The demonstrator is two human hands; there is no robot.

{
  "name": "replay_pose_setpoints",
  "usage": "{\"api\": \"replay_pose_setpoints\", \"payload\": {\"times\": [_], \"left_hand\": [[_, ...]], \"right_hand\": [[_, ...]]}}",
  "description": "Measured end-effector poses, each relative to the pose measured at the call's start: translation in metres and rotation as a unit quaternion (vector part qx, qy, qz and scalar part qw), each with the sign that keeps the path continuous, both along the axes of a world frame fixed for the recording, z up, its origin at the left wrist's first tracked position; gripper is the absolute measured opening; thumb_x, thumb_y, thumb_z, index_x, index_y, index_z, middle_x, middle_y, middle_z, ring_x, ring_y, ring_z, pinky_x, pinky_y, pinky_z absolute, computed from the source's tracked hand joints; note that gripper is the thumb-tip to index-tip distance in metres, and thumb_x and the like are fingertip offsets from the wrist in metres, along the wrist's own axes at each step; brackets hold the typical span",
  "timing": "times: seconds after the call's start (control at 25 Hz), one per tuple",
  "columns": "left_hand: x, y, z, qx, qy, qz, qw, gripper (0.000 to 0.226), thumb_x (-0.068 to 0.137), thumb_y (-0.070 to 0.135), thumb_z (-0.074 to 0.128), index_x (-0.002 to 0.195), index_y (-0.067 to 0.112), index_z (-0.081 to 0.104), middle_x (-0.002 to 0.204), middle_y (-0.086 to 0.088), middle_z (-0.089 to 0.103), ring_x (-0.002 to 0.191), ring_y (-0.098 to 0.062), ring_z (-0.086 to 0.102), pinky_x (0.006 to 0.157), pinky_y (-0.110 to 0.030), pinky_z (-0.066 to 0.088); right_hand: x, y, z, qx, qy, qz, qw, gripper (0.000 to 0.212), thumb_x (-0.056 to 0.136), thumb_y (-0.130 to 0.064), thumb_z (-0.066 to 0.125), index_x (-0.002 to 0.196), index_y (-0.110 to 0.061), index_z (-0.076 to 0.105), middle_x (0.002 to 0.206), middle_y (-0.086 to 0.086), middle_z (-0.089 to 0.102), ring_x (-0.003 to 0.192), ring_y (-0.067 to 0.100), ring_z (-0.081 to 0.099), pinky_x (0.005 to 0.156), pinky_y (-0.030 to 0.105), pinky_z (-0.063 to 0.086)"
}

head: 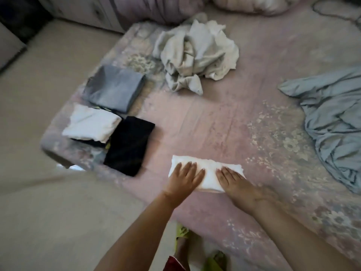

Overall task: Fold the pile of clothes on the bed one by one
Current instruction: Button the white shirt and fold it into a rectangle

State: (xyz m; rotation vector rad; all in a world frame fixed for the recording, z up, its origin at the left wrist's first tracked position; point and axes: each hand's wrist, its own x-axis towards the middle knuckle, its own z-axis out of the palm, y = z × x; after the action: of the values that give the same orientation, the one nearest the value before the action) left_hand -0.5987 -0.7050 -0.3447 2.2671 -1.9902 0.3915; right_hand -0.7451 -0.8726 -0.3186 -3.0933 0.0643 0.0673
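Observation:
A small folded white garment [210,165] lies near the front edge of the bed [224,118]. My left hand [184,178] presses flat on its left half with straight fingers. My right hand [233,179] presses flat on its right half. A rumpled pile of pale grey and white clothes [197,53] sits farther back on the bed. To the left lie folded pieces: a grey one [114,88], a white one [90,123] on top of a dark piece, and a black one [129,145].
A crumpled light blue sheet [332,118] covers the bed's right side. Pillows [250,4] lie at the head. Beige floor [48,212] runs along the left. My feet in green slippers [182,232] stand at the bed's edge.

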Motion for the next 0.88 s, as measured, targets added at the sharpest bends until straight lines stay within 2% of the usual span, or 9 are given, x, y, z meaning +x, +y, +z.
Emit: {"api": "replay_pose_setpoints", "payload": {"times": [0.12, 0.2, 0.32, 0.44, 0.52, 0.56, 0.64, 0.76, 0.88], "left_hand": [[0.025, 0.062, 0.071, 0.051, 0.012, 0.053, 0.997, 0.036, 0.083, 0.01, 0.044, 0.119, 0.016, 0.046, 0.1, -0.008, 0.072, 0.089, -0.023, 0.07, 0.068, -0.035, 0.057], [0.053, 0.106, 0.117, 0.115, 0.01, 0.082, 0.99, 0.057, 0.07, 0.019, 0.058, 0.124, 0.014, 0.042, 0.108, -0.008, 0.07, 0.097, -0.023, 0.068, 0.073, -0.036, 0.056], [0.102, 0.154, 0.169, 0.12, 0.015, 0.121, 0.985, 0.069, 0.063, 0.019, 0.065, 0.127, 0.013, 0.041, 0.114, -0.01, 0.067, 0.101, -0.025, 0.066, 0.075, -0.04, 0.056], [0.154, 0.186, 0.186, 0.134, 0.018, 0.125, 0.983, 0.065, 0.065, 0.016, 0.059, 0.127, 0.013, 0.04, 0.114, -0.009, 0.067, 0.102, -0.025, 0.065, 0.074, -0.038, 0.055], [0.198, 0.206, 0.177, 0.155, 0.03, 0.103, 0.982, 0.074, 0.058, 0.018, 0.065, 0.128, 0.013, 0.039, 0.115, -0.008, 0.066, 0.102, -0.023, 0.065, 0.074, -0.034, 0.055], [0.223, 0.216, 0.167, 0.161, 0.034, 0.089, 0.982, 0.08, 0.053, 0.017, 0.069, 0.127, 0.013, 0.039, 0.115, -0.008, 0.067, 0.101, -0.023, 0.066, 0.073, -0.033, 0.056], [0.285, 0.228, 0.148, 0.17, 0.028, 0.074, 0.982, 0.09, 0.043, 0.015, 0.077, 0.125, 0.012, 0.04, 0.112, -0.009, 0.068, 0.097, -0.023, 0.068, 0.069, -0.033, 0.057], [0.391, 0.236, 0.125, 0.153, 0.029, 0.063, 0.986, 0.085, 0.049, 0.015, 0.074, 0.126, 0.012, 0.038, 0.114, -0.011, 0.067, 0.101, -0.025, 0.067, 0.073, -0.038, 0.057], [0.474, 0.234, 0.087, 0.139, 0.013, 0.03, 0.99, 0.051, 0.078, 0.012, 0.046, 0.128, 0.013, 0.04, 0.115, -0.011, 0.068, 0.104, -0.025, 0.066, 0.08, -0.04, 0.056]], "right_hand": [[0.05, 0.044, 0.065, -0.008, -0.008, 0.07, 0.997, 0.049, 0.063, 0.0, 0.035, 0.093, 0.005, 0.073, 0.088, 0.022, 0.072, 0.075, 0.029, 0.072, 0.06, 0.034, 0.058], [0.086, 0.077, 0.108, -0.02, -0.001, 0.098, 0.995, 0.049, 0.048, 0.005, 0.055, 0.093, 0.007, 0.072, 0.088, 0.023, 0.071, 0.075, 0.03, 0.072, 0.061, 0.034, 0.058], [0.146, 0.12, 0.148, -0.024, 0.02, 0.097, 0.995, 0.058, 0.039, 0.007, 0.056, 0.095, 0.012, 0.069, 0.088, 0.028, 0.069, 0.074, 0.036, 0.071, 0.06, 0.04, 0.058], [0.203, 0.156, 0.169, -0.035, 0.055, 0.096, 0.993, 0.061, 0.05, 0.012, 0.06, 0.11, 0.017, 0.06, 0.104, 0.037, 0.062, 0.09, 0.045, 0.067, 0.072, 0.045, 0.058], [0.243, 0.177, 0.155, -0.032, 0.067, 0.117, 0.99, 0.067, 0.076, 0.01, 0.054, 0.138, 0.017, 0.028, 0.139, 0.039, 0.034, 0.128, 0.046, 0.042, 0.106, 0.044, 0.038], [0.265, 0.186, 0.148, -0.018, 0.103, 0.126, 0.987, 0.065, 0.087, 0.006, 0.043, 0.145, 0.009, 0.013, 0.15, 0.032, 0.019, 0.139, 0.04, 0.027, 0.115, 0.041, 0.025], [0.324, 0.204, 0.132, 0.012, 0.154, 0.071, 0.985, 0.061, 0.094, 0.002, 0.03, 0.148, 0.003, 0.004, 0.154, 0.025, 0.01, 0.144, 0.033, 0.016, 0.117, 0.039, 0.015], [0.409, 0.231, 0.103, 0.013, 0.128, 0.002, 0.992, 0.057, 0.089, 0.003, 0.018, 0.145, 0.008, 0.013, 0.15, 0.03, 0.02, 0.14, 0.04, 0.023, 0.114, 0.044, 0.024], [0.482, 0.248, 0.063, 0.027, 0.092, -0.085, 0.992, 0.05, 0.079, -0.002, 0.022, 0.124, 0.012, 0.041, 0.116, 0.036, 0.057, 0.108, 0.047, 0.059, 0.085, 0.052, 0.053]]}}
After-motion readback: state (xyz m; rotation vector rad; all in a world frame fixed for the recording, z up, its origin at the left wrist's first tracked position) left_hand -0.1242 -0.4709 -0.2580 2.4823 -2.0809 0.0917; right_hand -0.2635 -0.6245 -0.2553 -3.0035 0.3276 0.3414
